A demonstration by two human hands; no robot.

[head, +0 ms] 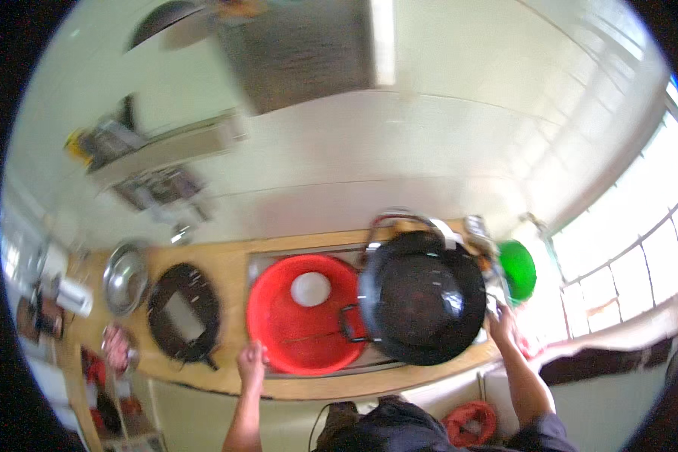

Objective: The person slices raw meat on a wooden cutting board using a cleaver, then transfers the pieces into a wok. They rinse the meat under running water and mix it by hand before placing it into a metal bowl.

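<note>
A large black wok is tilted so that its inside faces me, over the right part of the sink. Its right handle is in the grasp of my right hand; the left loop handle overlaps the red basin. Fingers curled, my left hand is at the lower left rim of a red plastic basin. Nothing shows inside that fist, and blur hides whether it touches the rim. A white bowl sits inside the basin.
Left on the wooden counter are a dark round pan or lid with a pale rectangle on it, a metal bowl and a dish of pinkish food. A green basin stands right. Below is a red-lined bin.
</note>
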